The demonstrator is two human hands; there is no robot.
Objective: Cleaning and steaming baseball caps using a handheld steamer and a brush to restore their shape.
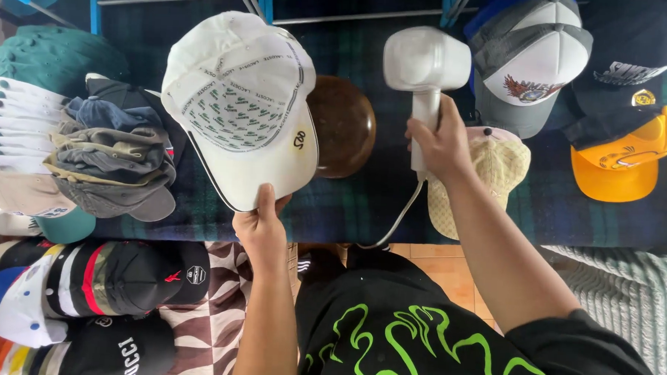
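White cap (239, 108): held up over the dark checked table (348, 203), inside facing up.
Left hand (263, 226): the cap's brim is pinched at its edge.
Right hand (442, 143): closed around the handle of a white steamer (424, 68).
Brown round form (344, 124): just beside the cap.
Cap piles (110, 155): stacked on the left.

Plaid-covered table (348, 203), cap stacks (114, 155)

White cap (240, 105) (green-patterned lining), white steamer (425, 68), dark plaid cloth (348, 203).
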